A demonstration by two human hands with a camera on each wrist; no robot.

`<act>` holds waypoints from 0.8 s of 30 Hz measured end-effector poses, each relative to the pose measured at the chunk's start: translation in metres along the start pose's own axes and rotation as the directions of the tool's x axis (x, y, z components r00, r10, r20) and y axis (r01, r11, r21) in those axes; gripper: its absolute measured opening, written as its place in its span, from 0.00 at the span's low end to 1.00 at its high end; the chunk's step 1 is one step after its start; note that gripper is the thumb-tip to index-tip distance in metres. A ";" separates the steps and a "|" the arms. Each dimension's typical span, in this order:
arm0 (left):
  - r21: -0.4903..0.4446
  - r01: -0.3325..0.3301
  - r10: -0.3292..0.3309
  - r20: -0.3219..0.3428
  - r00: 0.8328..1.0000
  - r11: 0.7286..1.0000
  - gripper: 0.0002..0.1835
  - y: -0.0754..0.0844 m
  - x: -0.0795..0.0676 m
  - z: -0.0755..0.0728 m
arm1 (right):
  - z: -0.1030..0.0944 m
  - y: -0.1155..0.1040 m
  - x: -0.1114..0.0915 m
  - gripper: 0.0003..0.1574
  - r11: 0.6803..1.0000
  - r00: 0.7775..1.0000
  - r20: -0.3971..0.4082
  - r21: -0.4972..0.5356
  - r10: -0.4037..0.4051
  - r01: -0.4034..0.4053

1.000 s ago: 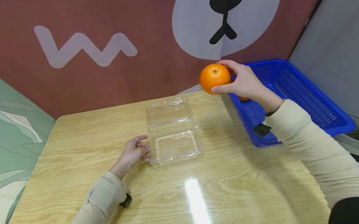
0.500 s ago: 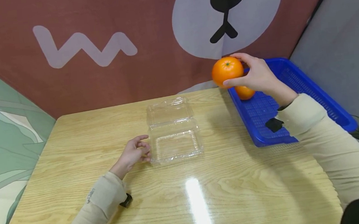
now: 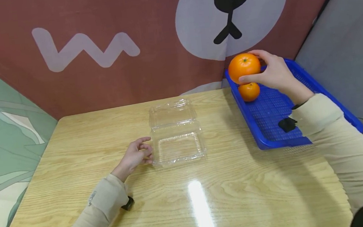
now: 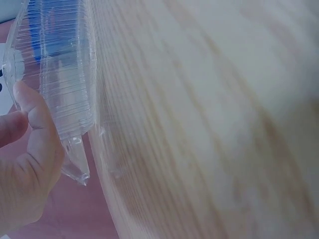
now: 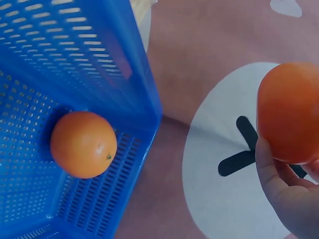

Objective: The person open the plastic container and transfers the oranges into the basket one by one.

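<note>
My right hand grips an orange between thumb and fingers, up above the far left corner of the blue plastic basket. A second orange lies inside the basket, below the held one; the right wrist view shows this lower orange against the basket's wall. On the table, a clear plastic clamshell container stands with its lid folded back. My left hand holds the container's left edge with bent fingers. The left wrist view has its fingertips right at the clear rim.
The wooden table runs up to a red-brown wall cloth printed with a bear's face. The basket sits at the table's right side. Its raised walls stand between its inside and the container. A grey panel rises at the right.
My right hand has moved to the right with its orange, until over the basket's corner. The orange in the basket has come fully into sight. My left hand and the container stay put.
</note>
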State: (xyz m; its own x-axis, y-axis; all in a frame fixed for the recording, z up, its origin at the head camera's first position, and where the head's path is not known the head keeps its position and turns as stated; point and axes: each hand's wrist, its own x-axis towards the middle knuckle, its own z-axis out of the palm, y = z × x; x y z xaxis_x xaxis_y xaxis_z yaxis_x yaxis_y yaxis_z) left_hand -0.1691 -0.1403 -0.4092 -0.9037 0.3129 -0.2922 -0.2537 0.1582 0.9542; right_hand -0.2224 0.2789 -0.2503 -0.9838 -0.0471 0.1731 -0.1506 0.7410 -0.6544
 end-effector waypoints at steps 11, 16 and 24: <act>0.000 0.002 -0.002 0.004 1.000 1.000 0.29 -0.002 0.000 -0.001 | -0.008 0.019 0.004 0.53 0.998 0.997 -0.018 -0.009 0.070 -0.070; -0.003 0.009 -0.009 0.000 1.000 1.000 0.29 -0.002 -0.001 0.000 | -0.011 0.028 0.005 0.52 0.998 0.997 -0.045 -0.003 0.066 -0.066; -0.009 0.013 -0.013 -0.010 1.000 1.000 0.29 -0.002 -0.001 0.000 | -0.015 0.043 0.011 0.52 0.995 0.993 -0.074 -0.018 0.092 -0.093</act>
State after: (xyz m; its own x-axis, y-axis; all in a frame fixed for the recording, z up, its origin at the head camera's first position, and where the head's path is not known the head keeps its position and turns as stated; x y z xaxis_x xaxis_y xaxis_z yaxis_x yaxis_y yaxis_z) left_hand -0.1673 -0.1410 -0.4107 -0.9037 0.3013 -0.3042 -0.2689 0.1534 0.9509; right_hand -0.2384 0.3197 -0.2655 -0.9835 0.0709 0.1666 -0.0564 0.7542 -0.6542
